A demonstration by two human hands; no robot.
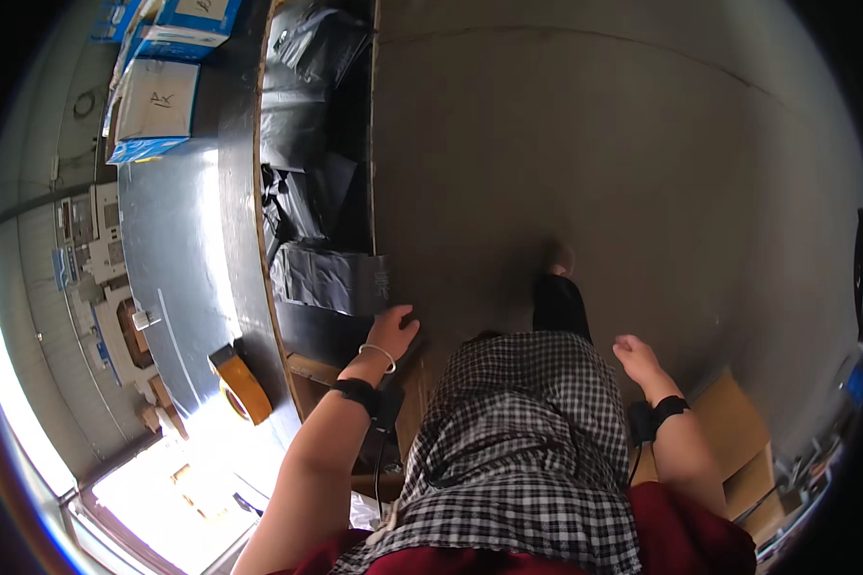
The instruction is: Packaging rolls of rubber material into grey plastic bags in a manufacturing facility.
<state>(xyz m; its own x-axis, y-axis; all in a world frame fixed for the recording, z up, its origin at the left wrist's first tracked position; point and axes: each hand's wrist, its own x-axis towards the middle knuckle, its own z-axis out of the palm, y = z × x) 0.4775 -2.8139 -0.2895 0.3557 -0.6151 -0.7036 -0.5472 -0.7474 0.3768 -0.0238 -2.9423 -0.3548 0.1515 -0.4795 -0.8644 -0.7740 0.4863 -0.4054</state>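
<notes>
The big grey-brown floor [623, 144] lies to the right of the long dark table [177, 220], which is my marker for every place here. A long shelf [375, 115] with thin wooden edges runs along the right side of the table. The checked apron [518, 431] is right of the table too, past the shelf. A brown cardboard box [738, 422] with its flaps up sits farther right, well apart from the table.

The front black bag [328, 280] lies in the shelf, just right of the table, and its outer end pokes over the shelf edge that is away from the table. It is shiny and wrinkly, so I think it is thin, soft and a bit slippery. It is probably light if there is not much in it, but I cannot see inside. It looks hard to break, though thin plastic could rip. The end that pokes out, away from the table, looks best to grab: pinch a good bunch with the whole hand.

The left hand [393, 331] is right of the table, close by that end. Its fingers are loose and apart, with nothing in them; I cannot tell if they touch the bag. The right hand [636, 356] is far right of the table, fingers curled, and I cannot tell how tightly. I see nothing in it.

A yellow-brown tape roll [240, 385] sits on the table, near its right edge.
</notes>
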